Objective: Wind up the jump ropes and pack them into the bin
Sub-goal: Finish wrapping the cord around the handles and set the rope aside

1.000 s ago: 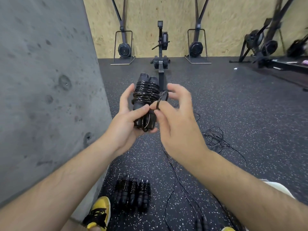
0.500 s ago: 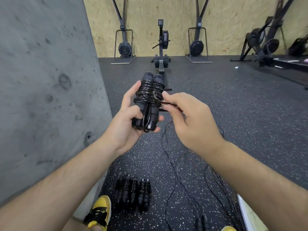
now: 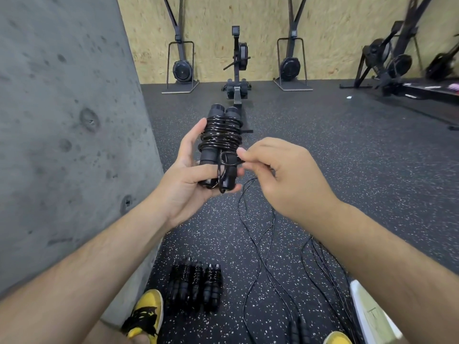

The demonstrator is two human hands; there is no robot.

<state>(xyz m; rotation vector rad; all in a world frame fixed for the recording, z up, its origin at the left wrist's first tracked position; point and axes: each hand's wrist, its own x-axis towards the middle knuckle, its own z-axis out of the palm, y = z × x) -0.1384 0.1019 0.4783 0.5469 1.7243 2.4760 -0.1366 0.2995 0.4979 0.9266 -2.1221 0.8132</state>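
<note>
A gym room with a dark speckled floor (image 3: 323,150), a grey concrete wall (image 3: 62,120) on the left and a wooden board wall at the back.

The left hand (image 3: 188,184) holds a jump rope (image 3: 221,142) up in the air, with its grip wrapped round the two black handles, which stand side by side with cord wound round them. The right hand (image 3: 280,175) pinches the cord end just beside the handles; a small loop shows there, but how it is tucked is hard to see. Loose ropes (image 3: 263,244) trail over the floor below. Wound rope bundles (image 3: 196,284) lie in a row near a yellow shoe (image 3: 146,311). A white bin edge (image 3: 372,316), probably, shows at the lower right. Rowing machines (image 3: 237,68) stand by the far wall.
</note>
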